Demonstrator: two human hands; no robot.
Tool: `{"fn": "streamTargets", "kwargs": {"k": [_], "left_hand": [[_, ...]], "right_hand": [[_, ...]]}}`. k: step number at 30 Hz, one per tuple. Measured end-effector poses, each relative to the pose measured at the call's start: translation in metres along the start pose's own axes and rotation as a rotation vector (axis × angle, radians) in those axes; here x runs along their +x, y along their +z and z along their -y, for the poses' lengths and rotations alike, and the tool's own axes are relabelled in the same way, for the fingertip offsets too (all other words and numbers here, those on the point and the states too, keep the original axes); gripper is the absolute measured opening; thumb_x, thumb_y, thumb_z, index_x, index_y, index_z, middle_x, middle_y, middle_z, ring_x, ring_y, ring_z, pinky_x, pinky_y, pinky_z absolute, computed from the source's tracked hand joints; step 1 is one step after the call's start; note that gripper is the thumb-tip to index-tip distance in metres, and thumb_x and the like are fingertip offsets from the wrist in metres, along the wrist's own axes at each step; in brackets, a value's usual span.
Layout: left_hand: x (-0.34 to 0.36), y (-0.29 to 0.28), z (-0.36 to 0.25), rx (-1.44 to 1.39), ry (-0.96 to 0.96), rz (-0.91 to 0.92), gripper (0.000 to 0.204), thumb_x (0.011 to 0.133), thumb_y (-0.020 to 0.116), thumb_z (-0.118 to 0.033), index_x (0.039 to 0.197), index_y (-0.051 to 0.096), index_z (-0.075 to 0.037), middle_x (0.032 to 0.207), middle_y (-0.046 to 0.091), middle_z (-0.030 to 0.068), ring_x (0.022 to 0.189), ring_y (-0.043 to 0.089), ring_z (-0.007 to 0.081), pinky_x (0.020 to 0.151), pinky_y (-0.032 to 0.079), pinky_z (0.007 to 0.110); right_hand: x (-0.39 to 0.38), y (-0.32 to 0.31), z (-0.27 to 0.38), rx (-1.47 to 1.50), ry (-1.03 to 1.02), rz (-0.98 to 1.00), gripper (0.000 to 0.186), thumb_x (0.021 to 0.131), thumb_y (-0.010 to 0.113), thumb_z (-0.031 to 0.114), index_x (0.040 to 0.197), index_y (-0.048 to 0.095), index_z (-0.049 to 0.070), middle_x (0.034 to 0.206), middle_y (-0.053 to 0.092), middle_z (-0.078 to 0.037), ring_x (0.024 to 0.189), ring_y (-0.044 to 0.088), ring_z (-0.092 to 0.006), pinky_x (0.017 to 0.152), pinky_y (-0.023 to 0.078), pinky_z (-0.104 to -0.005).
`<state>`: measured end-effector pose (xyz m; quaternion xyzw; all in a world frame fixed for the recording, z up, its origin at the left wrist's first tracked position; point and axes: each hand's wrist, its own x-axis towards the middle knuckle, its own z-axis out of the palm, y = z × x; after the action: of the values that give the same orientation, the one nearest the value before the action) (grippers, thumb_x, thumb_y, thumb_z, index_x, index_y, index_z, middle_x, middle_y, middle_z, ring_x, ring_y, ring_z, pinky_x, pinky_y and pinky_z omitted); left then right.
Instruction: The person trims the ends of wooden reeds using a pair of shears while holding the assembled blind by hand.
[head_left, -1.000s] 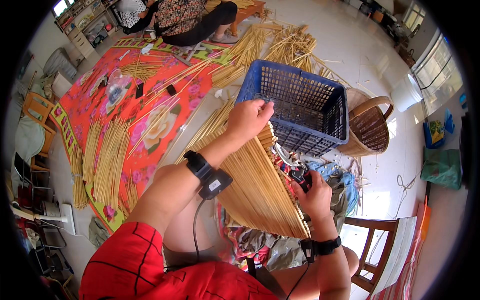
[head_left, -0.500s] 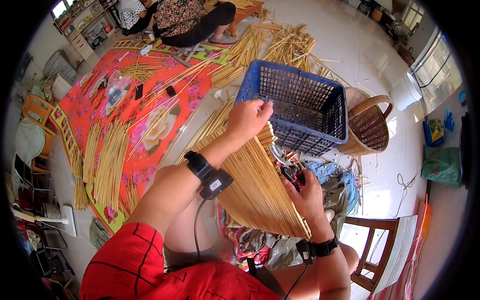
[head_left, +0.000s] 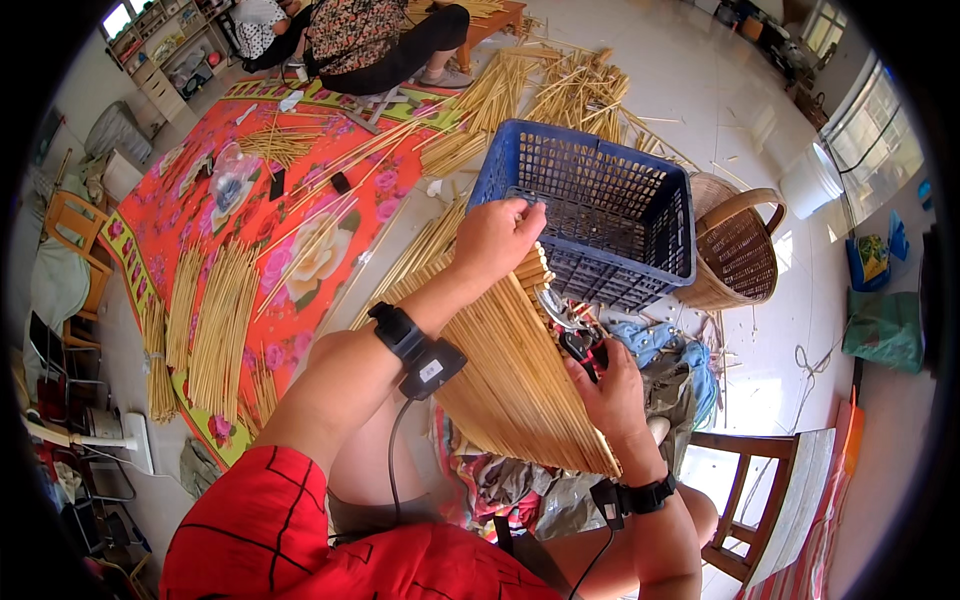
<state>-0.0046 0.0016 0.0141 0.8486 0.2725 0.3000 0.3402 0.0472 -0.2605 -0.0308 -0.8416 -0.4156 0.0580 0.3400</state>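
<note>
The blue crate (head_left: pixel 640 268) stands just beyond the work; if the work shifts forward, its far end could strike the crate wall. The crumpled cloths (head_left: pixel 500 490) appear to lie beneath and, being soft, may let the load tilt. The panel of sticks (head_left: pixel 520 385) lies slantwise in front of me, between crate and lap; uneven support could rack its rows out of line. My left hand (head_left: pixel 500 237) is curled over the panel's far end (its underside is hidden, so I cannot tell whether it grips anything); a weak hold there would let the panel swing. My right hand (head_left: pixel 612 392) is wrapped around the pruning shears (head_left: pixel 580 345) at the panel's right edge. Their blades (head_left: pixel 557 312) point toward my left hand's side, so a slip could cut it. The stick ends (head_left: pixel 535 268) nearby could split if caught at an angle.
</note>
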Motion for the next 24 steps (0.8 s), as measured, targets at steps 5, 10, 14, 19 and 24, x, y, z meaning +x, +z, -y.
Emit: {"fn": "streamTargets", "kwargs": {"k": [5,10,14,19,24], "left_hand": [[0.001,0.000,0.000,0.036,-0.008,-0.016,0.043,0.095,0.059,-0.041,0.072,0.066,-0.006,0.061,0.063,0.0154,0.062,0.064,0.0383,0.056,0.049,0.046],[0.002,0.000,0.000,0.039,-0.014,-0.006,0.044,0.095,0.058,-0.042,0.073,0.067,-0.005,0.061,0.063,0.0156,0.062,0.064,0.0384,0.056,0.049,0.046],[0.002,-0.001,0.000,0.019,-0.035,0.014,0.044,0.096,0.058,-0.043,0.073,0.066,-0.005,0.061,0.063,0.0156,0.062,0.064,0.0384,0.057,0.049,0.046],[0.002,-0.002,-0.001,0.023,-0.041,0.010,0.045,0.096,0.058,-0.043,0.074,0.067,-0.005,0.062,0.063,0.0158,0.062,0.064,0.0385,0.057,0.048,0.046],[0.001,0.000,-0.003,0.022,-0.017,-0.005,0.045,0.097,0.058,-0.041,0.073,0.064,-0.004,0.060,0.060,0.0160,0.059,0.060,0.0371,0.055,0.045,0.046]], "right_hand": [[0.000,-0.001,0.002,-0.018,0.021,0.024,0.047,0.086,0.078,0.033,0.103,0.058,-0.005,0.091,0.064,-0.020,0.084,0.064,-0.0373,0.075,0.051,-0.0435],[0.001,-0.005,0.002,-0.003,0.043,0.083,0.062,0.085,0.079,0.034,0.122,0.053,-0.009,0.097,0.065,-0.024,0.088,0.064,-0.0423,0.078,0.051,-0.0481],[0.000,-0.010,0.010,0.048,0.049,0.067,0.061,0.085,0.078,0.034,0.121,0.053,-0.008,0.097,0.065,-0.024,0.089,0.064,-0.0419,0.078,0.051,-0.0480],[0.002,-0.009,0.009,0.039,0.070,0.097,0.060,0.085,0.078,0.034,0.120,0.054,-0.008,0.097,0.065,-0.024,0.089,0.064,-0.0421,0.077,0.051,-0.0480],[0.003,-0.008,0.004,0.028,0.056,0.084,0.061,0.084,0.079,0.034,0.119,0.054,-0.008,0.091,0.066,-0.024,0.084,0.064,-0.0417,0.074,0.052,-0.0480]]}}
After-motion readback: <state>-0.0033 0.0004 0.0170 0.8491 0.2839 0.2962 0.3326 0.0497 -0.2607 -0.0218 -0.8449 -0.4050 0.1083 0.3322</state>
